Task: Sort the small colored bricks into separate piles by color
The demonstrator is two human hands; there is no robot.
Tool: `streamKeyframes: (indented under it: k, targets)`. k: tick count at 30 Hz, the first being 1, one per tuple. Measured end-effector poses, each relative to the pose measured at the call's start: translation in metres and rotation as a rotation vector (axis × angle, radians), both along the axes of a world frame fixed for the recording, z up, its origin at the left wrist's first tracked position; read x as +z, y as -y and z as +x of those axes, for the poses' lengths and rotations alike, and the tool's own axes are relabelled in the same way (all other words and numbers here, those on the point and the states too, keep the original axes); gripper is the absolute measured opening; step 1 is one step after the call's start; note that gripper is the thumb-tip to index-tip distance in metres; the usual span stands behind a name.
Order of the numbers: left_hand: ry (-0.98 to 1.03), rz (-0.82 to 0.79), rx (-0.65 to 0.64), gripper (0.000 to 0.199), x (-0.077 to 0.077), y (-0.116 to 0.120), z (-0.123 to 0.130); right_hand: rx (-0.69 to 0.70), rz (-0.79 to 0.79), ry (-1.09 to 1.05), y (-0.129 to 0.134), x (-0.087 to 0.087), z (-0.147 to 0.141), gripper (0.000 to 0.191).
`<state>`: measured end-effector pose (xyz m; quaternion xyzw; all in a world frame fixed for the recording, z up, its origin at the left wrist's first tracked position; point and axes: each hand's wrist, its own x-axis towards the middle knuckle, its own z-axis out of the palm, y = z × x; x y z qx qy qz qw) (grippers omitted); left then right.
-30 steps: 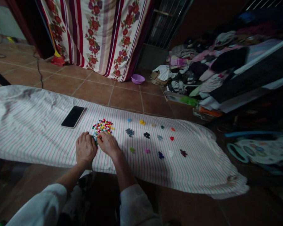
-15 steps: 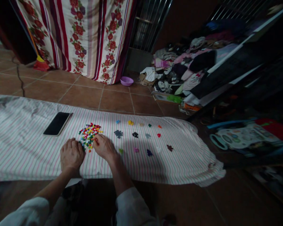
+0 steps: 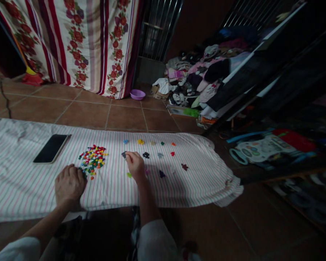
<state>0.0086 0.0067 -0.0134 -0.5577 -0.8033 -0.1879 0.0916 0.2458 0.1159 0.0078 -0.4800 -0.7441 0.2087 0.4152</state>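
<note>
My left hand [image 3: 70,184] lies on the striped cloth, fingers stretched along the lower left edge of a mixed heap of tiny coloured pieces [image 3: 94,158]. Over the dark grey pieces [image 3: 123,154] is my right hand [image 3: 136,165], its fingers pinched together; anything between them is too small to make out. Around it sit small single-colour clusters: light blue [image 3: 125,141], yellow [image 3: 140,141] and beige [image 3: 152,143] behind, black pieces [image 3: 146,155] to the right, lime green pieces [image 3: 129,174] in front. My right hand partly covers the grey and pink clusters.
A phone [image 3: 51,149] lies left of the heap. Further right are red pieces [image 3: 172,153], dark purple pieces [image 3: 162,174] and brown pieces [image 3: 184,166]. Beyond the table stand a purple basin [image 3: 137,95], a floral curtain [image 3: 93,47] and a pile of clothes [image 3: 201,78].
My right hand has moved right, from the mixed heap to the dark grey cluster, staying pinched. My left hand remains beside the heap. The whole view has shifted slightly.
</note>
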Motion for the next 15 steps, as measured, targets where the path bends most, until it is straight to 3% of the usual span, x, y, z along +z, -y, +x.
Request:
streamKeyframes:
  k: [4, 9, 15]
  targets:
    - [0.011, 0.030, 0.023, 0.028, 0.002, 0.000, 0.002, -0.173, 0.004, -0.102, -0.008, -0.008, 0.033, 0.028]
    - [0.001, 0.030, 0.020, 0.029, 0.001, -0.001, 0.002, -0.387, -0.110, -0.268, -0.022, -0.017, 0.085, 0.035]
    - [-0.066, 0.039, 0.004, 0.030, -0.005, -0.001, -0.001, -0.531, -0.186, -0.223, -0.046, -0.018, 0.170, 0.034]
